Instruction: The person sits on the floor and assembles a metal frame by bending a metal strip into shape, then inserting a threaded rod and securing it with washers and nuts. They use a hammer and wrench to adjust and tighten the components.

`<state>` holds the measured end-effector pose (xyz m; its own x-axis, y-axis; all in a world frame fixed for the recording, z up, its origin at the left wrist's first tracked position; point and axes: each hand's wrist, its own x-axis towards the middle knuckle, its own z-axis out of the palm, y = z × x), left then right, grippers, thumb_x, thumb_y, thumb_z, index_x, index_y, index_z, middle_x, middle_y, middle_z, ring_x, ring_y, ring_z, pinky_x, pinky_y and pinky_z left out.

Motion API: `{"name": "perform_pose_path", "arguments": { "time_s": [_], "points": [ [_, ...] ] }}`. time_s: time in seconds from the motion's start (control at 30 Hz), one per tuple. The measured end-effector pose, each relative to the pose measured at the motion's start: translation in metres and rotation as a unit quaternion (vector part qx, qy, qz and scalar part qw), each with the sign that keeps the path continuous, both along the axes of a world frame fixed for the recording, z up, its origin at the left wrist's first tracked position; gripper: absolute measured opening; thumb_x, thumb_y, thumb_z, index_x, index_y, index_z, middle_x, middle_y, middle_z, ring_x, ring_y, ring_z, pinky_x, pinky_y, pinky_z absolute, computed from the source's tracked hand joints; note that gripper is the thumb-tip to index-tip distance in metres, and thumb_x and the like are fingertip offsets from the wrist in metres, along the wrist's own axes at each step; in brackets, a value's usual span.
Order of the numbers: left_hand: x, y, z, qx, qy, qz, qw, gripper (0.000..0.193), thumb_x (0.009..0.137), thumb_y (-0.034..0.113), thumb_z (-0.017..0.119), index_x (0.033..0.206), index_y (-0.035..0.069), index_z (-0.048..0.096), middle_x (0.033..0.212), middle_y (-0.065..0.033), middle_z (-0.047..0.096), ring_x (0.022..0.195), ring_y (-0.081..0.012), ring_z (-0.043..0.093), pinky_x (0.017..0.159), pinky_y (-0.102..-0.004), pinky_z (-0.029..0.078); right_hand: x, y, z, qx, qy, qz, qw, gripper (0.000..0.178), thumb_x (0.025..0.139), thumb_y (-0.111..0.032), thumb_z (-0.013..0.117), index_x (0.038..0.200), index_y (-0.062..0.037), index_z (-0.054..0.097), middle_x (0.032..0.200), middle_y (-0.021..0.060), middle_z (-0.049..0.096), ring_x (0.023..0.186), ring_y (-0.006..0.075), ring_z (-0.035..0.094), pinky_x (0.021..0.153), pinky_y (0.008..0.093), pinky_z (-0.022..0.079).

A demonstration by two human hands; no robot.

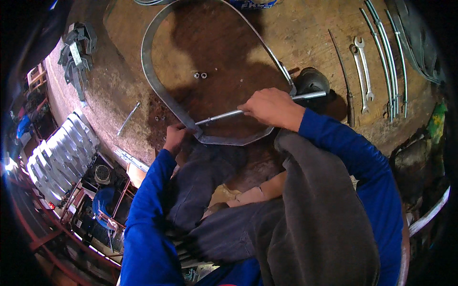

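And here's the right hand (274, 109) clamped around a rod (224, 116) lying across the metal loop (164, 97), left hand (175, 137) at the rod's end, its grip unclear, two wrenches (365, 71) beyond the right hand!

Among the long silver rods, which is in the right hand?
The rod crossing the looped metal band; the right hand holds it, whereas the other rods lie right of the two wrenches.
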<state>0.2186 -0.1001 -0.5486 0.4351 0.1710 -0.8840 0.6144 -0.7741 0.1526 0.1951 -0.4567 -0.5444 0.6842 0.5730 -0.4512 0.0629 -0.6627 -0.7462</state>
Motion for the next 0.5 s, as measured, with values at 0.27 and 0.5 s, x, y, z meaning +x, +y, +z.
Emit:
{"name": "perform_pose_path", "arguments": {
  "time_s": [0.27, 0.5],
  "points": [
    [0.008, 0.032, -0.004, -0.098, -0.003, -0.146, 0.984, 0.032, 0.082, 0.025, 0.071, 0.097, -0.003, 0.067, 0.083, -0.009, 0.068, 0.079, -0.0166, 0.064, 0.075, -0.0314, 0.049, 0.0, -0.001, -0.012, -0.025, -0.055, 0.041, 0.997, 0.024, 0.087, -0.028, 0.055, 0.108, -0.0274, 0.066, 0.081, 0.0101, 0.065, 0.079, 0.0329, 0.064, 0.065, 0.0452, 0.05],
    [0.005, 0.016, 0.001, -0.12, 0.075, 0.1, 0.985, 0.036, 0.088, 0.028, 0.065, 0.095, -0.007, 0.066, 0.087, -0.0101, 0.067, 0.079, -0.0178, 0.065, 0.071, -0.0284, 0.052, -0.001, -0.003, -0.014, -0.032, -0.011, 0.028, 0.999, 0.024, 0.088, -0.029, 0.055, 0.109, -0.0268, 0.066, 0.08, 0.0104, 0.065, 0.077, 0.0327, 0.064, 0.066, 0.0444, 0.051]
  ]
}}
